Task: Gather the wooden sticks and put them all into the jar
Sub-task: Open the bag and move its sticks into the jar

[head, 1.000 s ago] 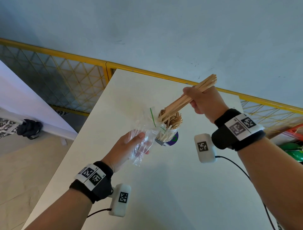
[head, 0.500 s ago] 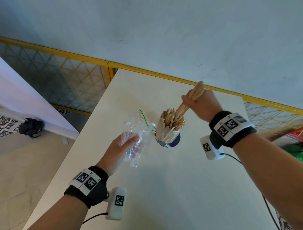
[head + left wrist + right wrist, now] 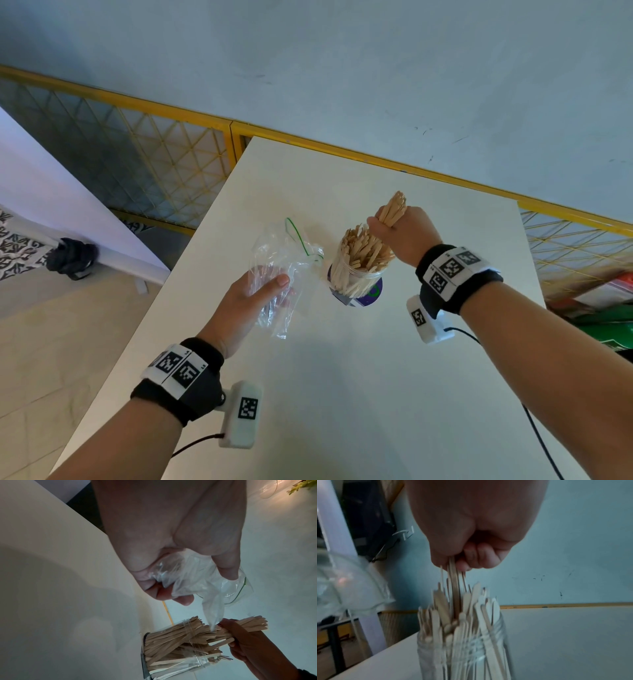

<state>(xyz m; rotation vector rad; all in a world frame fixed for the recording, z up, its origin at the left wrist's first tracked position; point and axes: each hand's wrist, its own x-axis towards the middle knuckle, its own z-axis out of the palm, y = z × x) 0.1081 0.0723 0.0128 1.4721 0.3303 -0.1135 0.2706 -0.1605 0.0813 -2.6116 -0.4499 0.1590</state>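
Observation:
A clear glass jar (image 3: 358,279) packed with wooden sticks (image 3: 359,245) stands upright on the white table (image 3: 342,394). My right hand (image 3: 399,233) grips a bundle of sticks (image 3: 394,209) just above the jar's mouth, their lower ends down among the sticks in the jar (image 3: 458,649). The bundle (image 3: 453,582) hangs below my right fist (image 3: 467,555). To the left of the jar, my left hand (image 3: 253,298) holds a crumpled clear plastic bag (image 3: 284,267) with a green zip line. The bag (image 3: 197,580) is pinched between thumb and fingers of my left hand (image 3: 171,574), and the jar (image 3: 175,654) shows below.
The jar stands on a round purple lid or label (image 3: 371,296). A yellow-framed mesh fence (image 3: 137,161) runs behind the table. A white board (image 3: 51,205) and a black clamp (image 3: 72,258) lie off the table's left edge. Colourful items (image 3: 603,308) sit at right.
My right hand swung the stick bundle from a slant to near upright and lowered it into the jar. My left hand with the bag drew slightly left, away from the jar.

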